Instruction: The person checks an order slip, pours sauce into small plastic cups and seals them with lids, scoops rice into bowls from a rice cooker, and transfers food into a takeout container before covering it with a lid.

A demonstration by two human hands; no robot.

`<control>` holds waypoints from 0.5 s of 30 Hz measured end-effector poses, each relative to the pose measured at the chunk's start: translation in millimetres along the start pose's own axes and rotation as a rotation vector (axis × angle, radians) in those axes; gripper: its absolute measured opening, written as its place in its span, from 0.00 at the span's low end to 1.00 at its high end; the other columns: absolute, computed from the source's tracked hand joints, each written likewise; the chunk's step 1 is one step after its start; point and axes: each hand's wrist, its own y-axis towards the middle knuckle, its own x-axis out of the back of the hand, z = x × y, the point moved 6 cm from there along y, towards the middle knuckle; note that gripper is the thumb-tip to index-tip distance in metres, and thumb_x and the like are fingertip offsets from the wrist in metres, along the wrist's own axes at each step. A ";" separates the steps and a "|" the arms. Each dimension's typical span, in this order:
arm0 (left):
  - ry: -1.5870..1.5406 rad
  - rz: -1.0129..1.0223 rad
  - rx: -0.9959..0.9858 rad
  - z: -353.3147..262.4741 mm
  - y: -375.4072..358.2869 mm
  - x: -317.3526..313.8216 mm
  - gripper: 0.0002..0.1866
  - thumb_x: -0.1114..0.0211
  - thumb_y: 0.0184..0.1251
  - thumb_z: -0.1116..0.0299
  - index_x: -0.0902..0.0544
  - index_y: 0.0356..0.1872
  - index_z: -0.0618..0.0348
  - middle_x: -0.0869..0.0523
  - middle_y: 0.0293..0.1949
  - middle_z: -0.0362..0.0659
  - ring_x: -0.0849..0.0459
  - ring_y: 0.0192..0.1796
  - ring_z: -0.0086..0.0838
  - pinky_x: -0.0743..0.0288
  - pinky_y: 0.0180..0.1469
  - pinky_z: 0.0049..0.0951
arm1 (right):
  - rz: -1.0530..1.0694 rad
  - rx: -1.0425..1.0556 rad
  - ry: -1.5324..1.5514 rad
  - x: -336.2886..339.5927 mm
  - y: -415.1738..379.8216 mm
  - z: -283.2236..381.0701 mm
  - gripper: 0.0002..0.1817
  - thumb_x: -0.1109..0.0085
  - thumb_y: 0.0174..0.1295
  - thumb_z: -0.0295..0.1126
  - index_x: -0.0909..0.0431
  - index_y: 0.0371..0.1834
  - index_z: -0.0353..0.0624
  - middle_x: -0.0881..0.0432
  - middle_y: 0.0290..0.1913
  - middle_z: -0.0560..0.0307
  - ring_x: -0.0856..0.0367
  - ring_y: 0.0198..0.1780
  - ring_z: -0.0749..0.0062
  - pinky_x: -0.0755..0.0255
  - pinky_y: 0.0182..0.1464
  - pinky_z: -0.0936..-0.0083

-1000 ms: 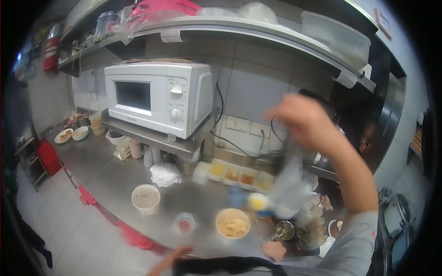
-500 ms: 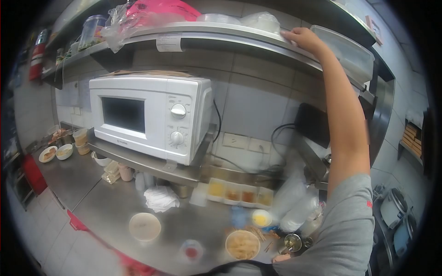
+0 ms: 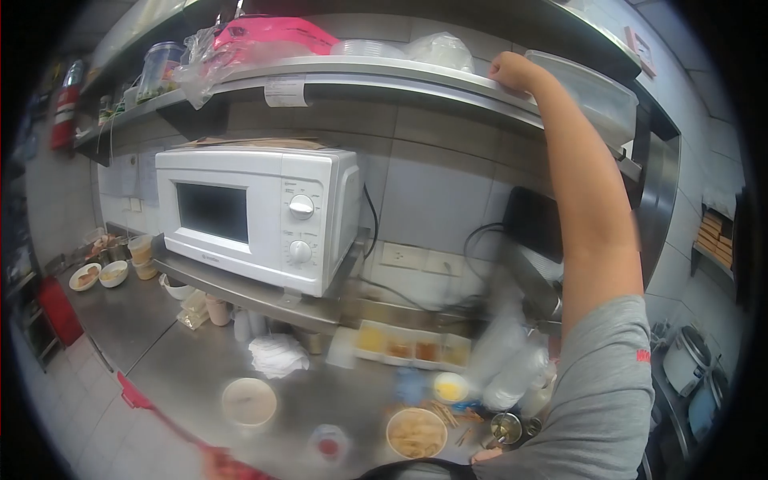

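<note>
My right hand (image 3: 514,74) is raised to the upper metal shelf (image 3: 360,67), its fingers curled together at the front lip. Whatever they hold, if anything, is hidden. Just left of it lies a clear plastic bag (image 3: 440,51), and a large translucent plastic bin (image 3: 588,92) is close on its right. At the bottom edge, beside my grey sleeve, shows a small patch of skin (image 3: 486,455); it may be my left hand, but no fingers can be made out. Near that patch are a metal cup (image 3: 506,429) and a bowl of pale, chunky food (image 3: 416,434).
A white microwave (image 3: 256,216) juts out on a lower shelf. On the steel counter (image 3: 172,384) stand a pale round bowl (image 3: 249,402), a folded white cloth (image 3: 278,356), a sauce tray (image 3: 412,350) and a blurred cup with red contents (image 3: 328,444).
The view has tilted and shifted slightly, so the shelf and microwave sit lower in the picture. My right hand stays at the shelf, its fingers now curled tighter.
</note>
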 end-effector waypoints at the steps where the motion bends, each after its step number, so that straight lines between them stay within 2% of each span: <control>1: 0.001 -0.002 0.012 3.5 -1.8 2.6 0.10 0.39 0.62 0.74 0.21 0.44 0.64 0.19 0.41 0.46 0.21 0.41 0.30 0.25 0.44 0.29 | 0.032 -0.029 0.021 -1.5 1.7 -1.4 0.08 0.43 0.51 0.30 0.17 0.31 0.41 0.17 0.27 0.53 0.20 0.32 0.67 0.27 0.36 0.69; 3: -0.006 -0.019 0.024 8.8 -3.7 7.2 0.10 0.39 0.62 0.74 0.21 0.44 0.64 0.19 0.41 0.46 0.21 0.41 0.30 0.25 0.44 0.29 | 0.099 -0.086 0.059 -1.5 4.6 -3.0 0.08 0.43 0.51 0.30 0.17 0.31 0.41 0.17 0.28 0.52 0.19 0.32 0.66 0.27 0.37 0.68; 6: -0.007 -0.052 0.018 8.8 -2.7 9.4 0.11 0.39 0.62 0.74 0.21 0.45 0.63 0.19 0.42 0.46 0.21 0.42 0.31 0.25 0.45 0.30 | -0.059 0.071 -0.128 -4.4 15.5 6.6 0.08 0.43 0.50 0.30 0.16 0.31 0.41 0.16 0.29 0.51 0.18 0.34 0.64 0.26 0.38 0.66; 9: 0.031 -0.035 -0.014 1.5 -0.3 9.6 0.12 0.39 0.63 0.74 0.22 0.47 0.62 0.20 0.44 0.47 0.21 0.44 0.32 0.25 0.46 0.31 | -0.103 -0.011 -0.099 -2.3 12.0 3.5 0.08 0.42 0.49 0.29 0.15 0.30 0.42 0.16 0.30 0.49 0.18 0.34 0.61 0.26 0.39 0.66; 11: 0.056 0.004 -0.019 -5.4 -1.4 9.5 0.13 0.39 0.64 0.72 0.22 0.49 0.61 0.20 0.46 0.48 0.21 0.45 0.33 0.24 0.48 0.31 | -0.015 -0.004 -0.084 -3.5 11.0 1.2 0.08 0.42 0.48 0.29 0.15 0.30 0.42 0.16 0.30 0.47 0.17 0.35 0.59 0.26 0.40 0.66; 14: -0.102 -0.024 -0.047 -38.2 4.1 7.2 0.10 0.39 0.52 0.80 0.23 0.36 0.62 0.23 0.41 0.45 0.22 0.43 0.29 0.25 0.41 0.27 | 0.026 0.019 -0.112 -6.1 18.7 -2.5 0.09 0.41 0.48 0.28 0.16 0.32 0.42 0.16 0.32 0.46 0.17 0.37 0.58 0.26 0.42 0.66; 15: -0.096 -0.063 -0.090 -51.6 4.3 7.1 0.09 0.42 0.52 0.81 0.24 0.35 0.63 0.26 0.35 0.43 0.24 0.38 0.28 0.27 0.39 0.26 | 0.028 0.025 -0.131 -7.1 18.4 1.9 0.10 0.41 0.48 0.28 0.16 0.33 0.41 0.16 0.33 0.45 0.17 0.37 0.57 0.26 0.42 0.66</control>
